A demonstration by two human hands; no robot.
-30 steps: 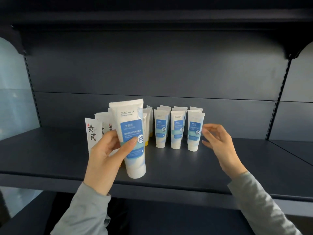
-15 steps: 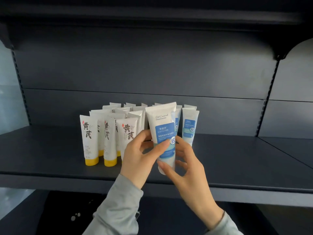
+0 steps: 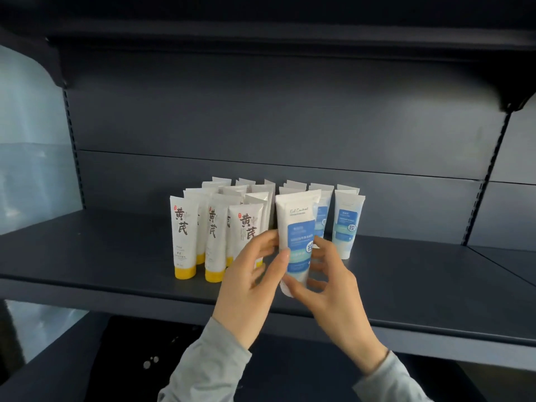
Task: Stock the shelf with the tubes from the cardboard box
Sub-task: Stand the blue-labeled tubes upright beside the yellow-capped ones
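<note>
Before the standing tubes (image 3: 181, 227), left fingers (image 3: 282, 258) and right fingers (image 3: 326, 249) pinch one blue-label tube (image 3: 295, 216).

The held tube (image 3: 296, 217) is showing white with blue label, left tubes (image 3: 182, 227) are wearing yellow caps, black characters

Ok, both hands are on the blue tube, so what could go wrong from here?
The held tube is slightly tilted; set down like that, it may topple. The left hand sits close to the yellow-capped tubes; pulling away could knock them over. The right hand could clip the blue tubes behind.
</note>
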